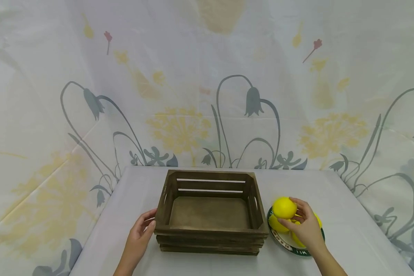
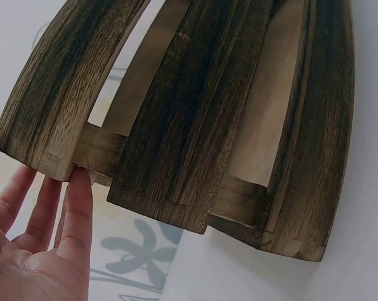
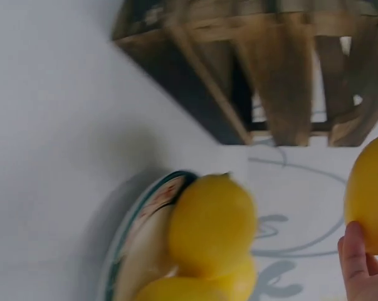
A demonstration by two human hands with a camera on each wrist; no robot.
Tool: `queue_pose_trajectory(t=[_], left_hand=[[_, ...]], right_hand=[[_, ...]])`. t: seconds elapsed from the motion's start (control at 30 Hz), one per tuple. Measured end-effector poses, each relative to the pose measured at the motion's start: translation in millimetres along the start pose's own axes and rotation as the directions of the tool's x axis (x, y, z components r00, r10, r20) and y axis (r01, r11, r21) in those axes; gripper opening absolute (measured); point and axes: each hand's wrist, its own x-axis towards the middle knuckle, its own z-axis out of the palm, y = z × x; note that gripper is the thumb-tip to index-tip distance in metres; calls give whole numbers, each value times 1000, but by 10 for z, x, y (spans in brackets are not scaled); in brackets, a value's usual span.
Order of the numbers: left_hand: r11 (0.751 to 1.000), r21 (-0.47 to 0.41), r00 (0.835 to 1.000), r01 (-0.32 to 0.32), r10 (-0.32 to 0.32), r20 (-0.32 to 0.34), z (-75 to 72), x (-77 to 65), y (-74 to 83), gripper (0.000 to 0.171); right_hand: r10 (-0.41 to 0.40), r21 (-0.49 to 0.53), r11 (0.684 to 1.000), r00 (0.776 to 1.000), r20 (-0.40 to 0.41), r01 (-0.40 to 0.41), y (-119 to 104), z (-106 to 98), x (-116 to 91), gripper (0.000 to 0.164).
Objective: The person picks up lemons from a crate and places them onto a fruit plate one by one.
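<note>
A brown slatted wooden crate (image 1: 210, 234) stands on the table, its inside bare. At its left side is my left hand (image 1: 140, 232), with straight fingers touching the end of a side slat (image 2: 57, 113). The left thumb lies near the front left corner. My right hand (image 1: 305, 224) holds a lemon (image 1: 284, 208) between thumb and fingers, above a plate. More lemons (image 3: 212, 226) lie on that plate (image 1: 286, 245), which is white with a dark green patterned rim. Part of the plate is hidden under the right hand. In the right wrist view, the held lemon (image 3: 372, 194) is cut off by the frame edge.
A white cloth covers the table (image 1: 341, 207). Behind it hangs a pale curtain (image 1: 200, 96) printed with grey and yellow flowers, reaching round both sides. The plate stands close to the crate's right side.
</note>
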Motion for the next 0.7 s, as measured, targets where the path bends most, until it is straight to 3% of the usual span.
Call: queue_pose_trajectory(t=[0.27, 0.5, 0.7], left_hand=[[1000, 9, 1000, -4, 4, -11, -4, 7, 15, 32], [1000, 5, 1000, -4, 4, -6, 5, 11, 14, 32], [1000, 4, 1000, -9, 9, -6, 8, 6, 10, 33]], right_hand=[[16, -53, 998, 999, -49, -19, 362, 33, -111, 72], [-59, -178, 983, 994, -95, 42, 653, 43, -184, 69], [-43, -254, 967, 999, -32, 34, 777, -30, -225, 73]])
